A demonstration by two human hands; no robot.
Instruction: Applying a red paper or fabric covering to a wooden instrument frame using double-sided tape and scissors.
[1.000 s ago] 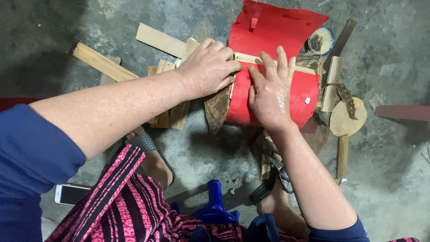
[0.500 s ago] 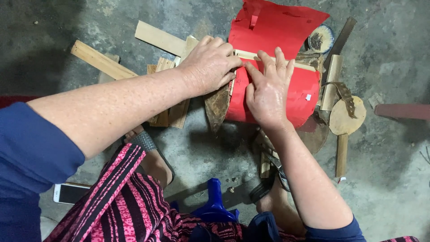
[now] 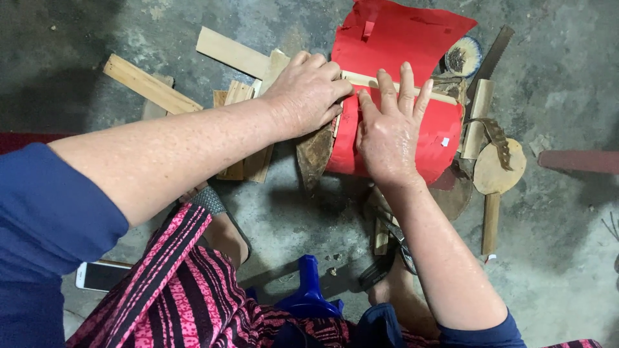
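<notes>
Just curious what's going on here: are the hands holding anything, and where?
Both hands press the red paper flat: left hand at its left edge, right hand on its middle. Neither grips it.

Both hands rest on a folded sheet of paper point(image 3: 432, 138) lying over a block on the concrete floor point(image 3: 567, 58). The left hand point(image 3: 309, 93) covers the sheet's left edge; the right hand point(image 3: 390, 132) lies flat just beside it, fingers reaching a thin wooden strip point(image 3: 361, 79) across the sheet. Wooden slats point(image 3: 151, 84) lie scattered to the left. A saw blade point(image 3: 493, 58) and a round wooden paddle point(image 3: 496, 171) lie to the right. A phone point(image 3: 100, 276) lies on the floor at lower left, beside the person's knee.
</notes>
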